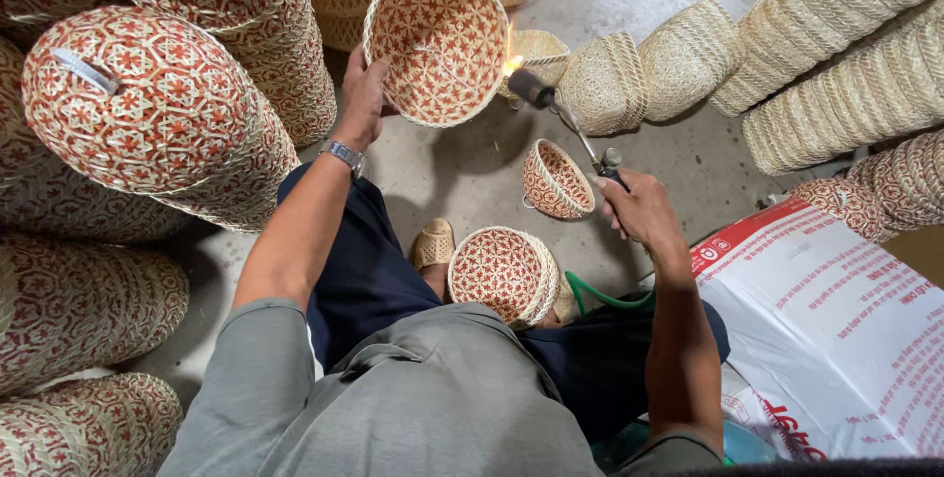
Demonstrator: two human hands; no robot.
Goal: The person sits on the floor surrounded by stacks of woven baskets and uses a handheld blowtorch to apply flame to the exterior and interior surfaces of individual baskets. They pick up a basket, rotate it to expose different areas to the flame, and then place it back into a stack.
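My left hand (362, 93) is clamped on the rim of a round woven basket (438, 39) patterned in red and cream, and I hold it up and tipped so that its open inside faces me and its right edge is turned toward the flame. My right hand (637, 207) is wrapped tight around the handle of a gas torch (565, 123), whose thin metal neck slants up and to the left, so the burning tip sits just beside the basket's rim while my fingers stay well back from the heat. A green hose (600, 295) curls down behind my right forearm; it seems to feed the torch. Between my hands, on the concrete floor (462, 177), a small basket (556, 179) of the same pattern lies tilted, and another basket (501, 272) rests by my knee next to my sandal (434, 243), both within easy reach. To my left the red patterned baskets are nested in long stacks (157, 103); to the right plain straw-coloured stacks (846, 54) lie well apart from the flame, and a white printed sack (826, 329) lies beside my right elbow.
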